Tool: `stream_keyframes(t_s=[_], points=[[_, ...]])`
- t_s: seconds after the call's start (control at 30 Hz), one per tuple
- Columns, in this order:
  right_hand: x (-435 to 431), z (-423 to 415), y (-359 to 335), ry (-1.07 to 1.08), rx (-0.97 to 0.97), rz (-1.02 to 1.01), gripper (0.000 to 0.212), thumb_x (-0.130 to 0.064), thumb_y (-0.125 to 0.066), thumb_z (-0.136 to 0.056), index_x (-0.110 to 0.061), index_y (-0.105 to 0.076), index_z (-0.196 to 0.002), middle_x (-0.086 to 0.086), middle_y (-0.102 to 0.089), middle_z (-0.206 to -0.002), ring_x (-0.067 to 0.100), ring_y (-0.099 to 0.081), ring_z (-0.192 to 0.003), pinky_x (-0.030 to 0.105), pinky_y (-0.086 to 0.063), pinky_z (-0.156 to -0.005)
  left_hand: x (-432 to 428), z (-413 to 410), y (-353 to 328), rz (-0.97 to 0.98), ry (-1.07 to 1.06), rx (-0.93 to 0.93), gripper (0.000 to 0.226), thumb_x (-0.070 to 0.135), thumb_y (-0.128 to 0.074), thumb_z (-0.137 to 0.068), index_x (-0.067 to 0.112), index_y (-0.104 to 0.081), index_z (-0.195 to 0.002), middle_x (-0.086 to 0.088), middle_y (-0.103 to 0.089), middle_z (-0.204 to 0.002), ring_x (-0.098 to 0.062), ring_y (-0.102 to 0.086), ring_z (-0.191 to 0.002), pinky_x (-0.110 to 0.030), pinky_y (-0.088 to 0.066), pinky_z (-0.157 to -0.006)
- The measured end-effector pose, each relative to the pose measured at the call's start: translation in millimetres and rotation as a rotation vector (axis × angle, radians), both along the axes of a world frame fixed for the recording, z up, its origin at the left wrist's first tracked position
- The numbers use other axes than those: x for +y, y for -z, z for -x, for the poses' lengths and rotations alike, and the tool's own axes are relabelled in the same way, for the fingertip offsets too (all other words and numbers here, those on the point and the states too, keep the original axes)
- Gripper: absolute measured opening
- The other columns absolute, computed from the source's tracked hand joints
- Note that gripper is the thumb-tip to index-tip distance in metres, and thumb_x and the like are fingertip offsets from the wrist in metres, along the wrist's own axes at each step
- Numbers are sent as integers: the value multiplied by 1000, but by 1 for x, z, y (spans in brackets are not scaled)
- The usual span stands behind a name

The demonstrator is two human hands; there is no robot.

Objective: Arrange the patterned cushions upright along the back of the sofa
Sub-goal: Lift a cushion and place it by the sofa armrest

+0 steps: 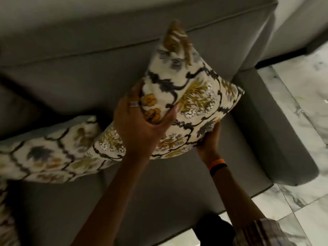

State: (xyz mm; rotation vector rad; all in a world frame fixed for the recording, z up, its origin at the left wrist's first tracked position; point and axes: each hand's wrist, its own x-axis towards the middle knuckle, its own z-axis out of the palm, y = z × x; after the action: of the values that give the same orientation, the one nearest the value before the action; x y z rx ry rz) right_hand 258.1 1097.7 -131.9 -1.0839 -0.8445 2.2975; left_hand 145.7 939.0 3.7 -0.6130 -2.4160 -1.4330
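Head view looks steeply down on a grey sofa point(177, 183), with both bare arms reaching in from the lower edge. The left hand point(142, 125) clamps the near-left edge of a patterned cushion point(191, 103), its thumb on the front face and its fingers point(136, 93) curled round the back, where most of them are hidden; a banded ring point(134, 103) shows on one. The right hand point(208, 141) supports the same cushion from below at its lower right, so only the knuckles and wrist show, the fingers pressed up against the fabric and mostly out of sight; an orange and black wristband point(218, 166) circles that wrist. This cushion is held raised and tilted above the seat near the right armrest point(276, 130), its blurred top corner pointing at the backrest point(106, 38); whether it touches the backrest cannot be told. A second patterned cushion point(49, 153) lies flat on the seat to the left, soft with motion blur, its right end tucked under the held one and its left end cut off by the picture edge. More patterned fabric at the lower-left corner is too cropped to identify. White marbled floor tiles point(305, 96) show to the right of the sofa.
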Motion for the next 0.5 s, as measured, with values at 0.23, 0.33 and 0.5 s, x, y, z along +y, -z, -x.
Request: stream_keyframes(t_s=[0.23, 0.33, 0.5], points=[[124, -12, 59, -5, -174, 244, 71, -73, -43, -96, -27, -63, -145, 7, -63, -151, 35, -59, -136, 55, -45, -115, 206, -4, 51, 429, 352, 356, 76, 70, -66, -78, 20, -55, -134, -9, -68, -120, -30, -60, -109, -40, -37, -93], [158, -16, 96, -53, -312, 304, 66, -74, -29, -101, -26, -69, -124, 8, -61, -151, 26, -65, -115, 49, -50, -106, 242, -14, 95, 708, 494, 436, 84, 68, -68, -78, 26, -38, -144, -9, -61, -135, -31, -53, -126, -58, -34, -107], [175, -32, 101, -152, -465, 176, 56, -48, -41, -110, -21, -41, -159, 13, -50, -160, 32, -53, -141, 45, -46, -106, 216, -22, 120, 832, 313, 380, 95, 75, -66, -74, 31, -32, -152, -7, -46, -154, -32, -33, -144, -72, -22, -113]])
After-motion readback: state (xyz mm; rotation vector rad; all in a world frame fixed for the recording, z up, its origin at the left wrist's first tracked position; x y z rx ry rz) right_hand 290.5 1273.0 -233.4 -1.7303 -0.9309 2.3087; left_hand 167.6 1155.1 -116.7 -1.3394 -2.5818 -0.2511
